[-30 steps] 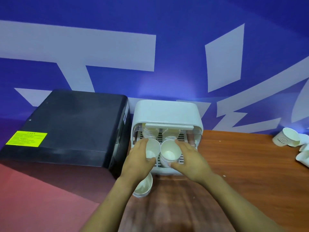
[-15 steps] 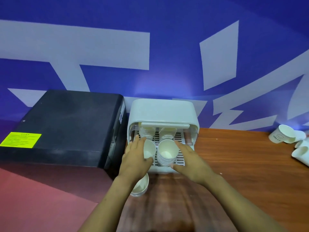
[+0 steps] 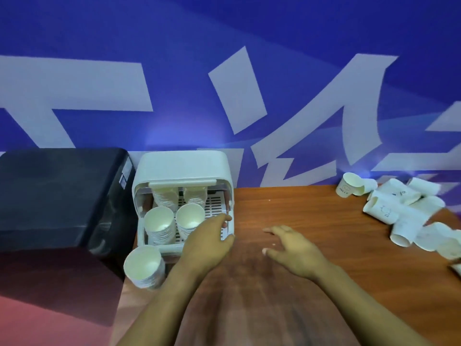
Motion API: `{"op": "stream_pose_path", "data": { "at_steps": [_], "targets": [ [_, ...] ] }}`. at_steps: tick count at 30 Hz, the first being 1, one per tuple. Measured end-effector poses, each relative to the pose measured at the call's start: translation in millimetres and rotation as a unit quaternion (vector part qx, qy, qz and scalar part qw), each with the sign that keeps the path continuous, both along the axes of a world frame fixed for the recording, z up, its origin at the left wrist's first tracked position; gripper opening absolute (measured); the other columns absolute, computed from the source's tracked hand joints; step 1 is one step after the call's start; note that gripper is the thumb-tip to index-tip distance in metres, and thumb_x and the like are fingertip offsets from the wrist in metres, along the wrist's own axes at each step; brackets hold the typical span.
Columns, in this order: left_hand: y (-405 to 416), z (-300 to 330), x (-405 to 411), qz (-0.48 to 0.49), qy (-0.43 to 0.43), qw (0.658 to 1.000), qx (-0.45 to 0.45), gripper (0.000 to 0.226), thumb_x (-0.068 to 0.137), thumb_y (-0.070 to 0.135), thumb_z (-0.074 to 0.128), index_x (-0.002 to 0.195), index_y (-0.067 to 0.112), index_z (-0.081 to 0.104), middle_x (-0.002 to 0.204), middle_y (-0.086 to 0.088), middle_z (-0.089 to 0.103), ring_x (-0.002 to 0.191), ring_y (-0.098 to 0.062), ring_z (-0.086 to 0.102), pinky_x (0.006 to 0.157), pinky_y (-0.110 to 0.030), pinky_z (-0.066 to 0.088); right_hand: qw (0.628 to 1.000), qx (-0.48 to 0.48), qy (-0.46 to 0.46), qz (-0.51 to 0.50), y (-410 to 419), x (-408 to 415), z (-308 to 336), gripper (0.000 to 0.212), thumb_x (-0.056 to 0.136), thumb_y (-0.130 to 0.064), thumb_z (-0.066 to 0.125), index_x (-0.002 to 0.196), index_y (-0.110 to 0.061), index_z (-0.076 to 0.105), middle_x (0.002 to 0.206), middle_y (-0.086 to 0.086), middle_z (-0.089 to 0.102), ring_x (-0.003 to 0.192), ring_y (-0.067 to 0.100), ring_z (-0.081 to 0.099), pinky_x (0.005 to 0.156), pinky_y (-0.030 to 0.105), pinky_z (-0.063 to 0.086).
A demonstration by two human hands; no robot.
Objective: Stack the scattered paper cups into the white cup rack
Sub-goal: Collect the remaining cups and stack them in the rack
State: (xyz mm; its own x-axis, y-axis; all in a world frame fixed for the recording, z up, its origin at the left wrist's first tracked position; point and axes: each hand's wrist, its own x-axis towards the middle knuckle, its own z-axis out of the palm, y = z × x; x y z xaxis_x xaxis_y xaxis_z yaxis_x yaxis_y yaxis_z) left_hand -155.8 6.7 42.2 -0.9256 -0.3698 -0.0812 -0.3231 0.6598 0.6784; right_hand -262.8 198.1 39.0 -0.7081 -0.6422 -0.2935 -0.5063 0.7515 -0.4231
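Head view, only one we have: white cup rack (image 3: pixel 183 168) sits on the wooden table (image 3: pixel 287 211) against the blue wall, just right of a black box (image 3: pixel 62 193). Lid is up. Inside: two nested stacks at the front, left stack (image 3: pixel 159 224) and right stack (image 3: pixel 189 219), both mouths up, plus two more stacks at the back (image 3: pixel 178 196) partly hidden under the lid edge. One more stack (image 3: pixel 144 267) stands outside the rack, on the table at its front-left corner, touching or nearly touching the base, can't tell which. Left hand (image 3: pixel 208 242) is at the rack's front-right corner, fingers loosely extended over the rim, nothing in it. Right hand (image 3: pixel 293 248) is over bare table, fingers spread and relaxed, palm down, also empty. Scattered cups (image 3: pixel 401 216) lie in a pile far right, most on their sides, one or two upright near the wall (image 3: pixel 348 184), well apart from both hands. Frame edge cuts the pile, so no count. Progress estimate: partway. Four stacks are racked, but the outside stack and the whole right-hand pile remain. Likely next move is a reach right to gather more.
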Motion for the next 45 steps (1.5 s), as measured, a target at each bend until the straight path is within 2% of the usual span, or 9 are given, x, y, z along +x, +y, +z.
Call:
{"op": "stream_pose_path", "data": {
  "at_steps": [6, 13, 17, 24, 27, 30, 35, 40, 45],
  "targets": [
    [103, 1, -42, -0.025, -0.012, 1.0, -0.008, 0.034, 0.086, 0.031, 0.062, 0.119, 0.024, 0.058, 0.115, 0.006, 0.062, 0.106, -0.013, 0.059, 0.093, -0.031, 0.046, 1.0, 0.004, -0.021, -0.023, 112, -32, 7, 0.048, 0.087, -0.045, 0.059, 0.132, -0.031, 0.049, 0.133, -0.009, 0.052, 0.117, 0.008, 0.05, 0.096, 0.024, 0.041],
    [212, -15, -73, -0.062, -0.055, 0.997, 0.008, 0.03, 0.086, 0.034, 0.06, 0.116, 0.029, 0.059, 0.111, 0.011, 0.061, 0.105, -0.011, 0.059, 0.095, -0.03, 0.046, 0.997, 0.005, -0.049, -0.057, 225, -67, 0, 0.042, 0.086, -0.038, 0.064, 0.125, -0.027, 0.055, 0.116, -0.006, 0.061, 0.099, 0.01, 0.057, 0.089, 0.027, 0.046],
    [230, -25, -81, -0.06, -0.09, 0.994, 0.012, 0.027, 0.086, 0.033, 0.06, 0.113, 0.029, 0.06, 0.107, 0.011, 0.064, 0.102, -0.012, 0.062, 0.092, -0.028, 0.047, 0.996, 0.004, -0.064, -0.061, 252, -77, -5, 0.041, 0.085, -0.039, 0.065, 0.124, -0.028, 0.056, 0.114, -0.007, 0.061, 0.102, 0.01, 0.058, 0.09, 0.028, 0.046],
    [229, -22, -127, -0.062, -0.075, 0.995, 0.023, 0.029, 0.083, 0.036, 0.06, 0.111, 0.028, 0.061, 0.098, 0.013, 0.061, 0.099, -0.014, 0.062, 0.091, -0.035, 0.049, 0.995, 0.022, -0.065, -0.071, 270, -96, -8, 0.039, 0.084, -0.042, 0.062, 0.121, -0.031, 0.056, 0.113, -0.009, 0.062, 0.098, 0.009, 0.059, 0.087, 0.032, 0.049],
    [249, -27, -152, -0.095, -0.081, 0.992, 0.012, 0.03, 0.088, 0.03, 0.06, 0.117, 0.024, 0.059, 0.11, 0.009, 0.06, 0.107, -0.014, 0.058, 0.092, -0.029, 0.046, 0.995, 0.033, -0.049, -0.075, 282, -121, -2, 0.044, 0.084, -0.038, 0.062, 0.126, -0.029, 0.053, 0.118, -0.009, 0.061, 0.101, 0.009, 0.058, 0.087, 0.031, 0.049],
    [272, -29, -173, -0.122, -0.097, 0.988, 0.002, 0.033, 0.088, 0.03, 0.06, 0.12, 0.022, 0.057, 0.123, 0.003, 0.059, 0.112, -0.016, 0.056, 0.094, -0.032, 0.046, 0.996, 0.034, -0.046, -0.073, 301, -144, 0, 0.047, 0.083, -0.031, 0.063, 0.128, -0.03, 0.053, 0.121, -0.009, 0.059, 0.101, 0.007, 0.055, 0.087, 0.029, 0.048],
    [308, -20, -219, -0.127, -0.102, 0.986, -0.038, 0.044, 0.088, 0.029, 0.059, 0.13, 0.024, 0.05, 0.13, 0.0, 0.05, 0.122, -0.02, 0.048, 0.101, -0.035, 0.042, 0.997, 0.04, -0.028, -0.054, 339, -195, -4, 0.05, 0.084, -0.026, 0.064, 0.132, -0.027, 0.05, 0.129, -0.009, 0.053, 0.117, 0.011, 0.051, 0.092, 0.025, 0.043],
    [360, -26, -261, -0.119, -0.112, 0.983, -0.084, 0.056, 0.085, 0.026, 0.059, 0.138, 0.031, 0.04, 0.135, 0.004, 0.038, 0.128, -0.019, 0.035, 0.105, -0.033, 0.036, 0.995, 0.093, 0.039, 0.004, 374, -257, -21, 0.035, 0.078, -0.026, 0.062, 0.113, -0.025, 0.058, 0.119, -0.002, 0.06, 0.107, 0.02, 0.054, 0.086, 0.039, 0.05],
    [390, -38, -298, -0.122, -0.152, 0.974, -0.116, 0.068, 0.084, 0.024, 0.059, 0.145, 0.03, 0.031, 0.152, -0.005, 0.022, 0.14, -0.026, 0.021, 0.112, -0.04, 0.029, 0.981, 0.139, 0.109, 0.076, 399, -305, -31, 0.05, 0.085, -0.024, 0.059, 0.132, -0.032, 0.046, 0.134, -0.008, 0.05, 0.12, 0.02, 0.045, 0.097, 0.036, 0.039]
  ]
}}
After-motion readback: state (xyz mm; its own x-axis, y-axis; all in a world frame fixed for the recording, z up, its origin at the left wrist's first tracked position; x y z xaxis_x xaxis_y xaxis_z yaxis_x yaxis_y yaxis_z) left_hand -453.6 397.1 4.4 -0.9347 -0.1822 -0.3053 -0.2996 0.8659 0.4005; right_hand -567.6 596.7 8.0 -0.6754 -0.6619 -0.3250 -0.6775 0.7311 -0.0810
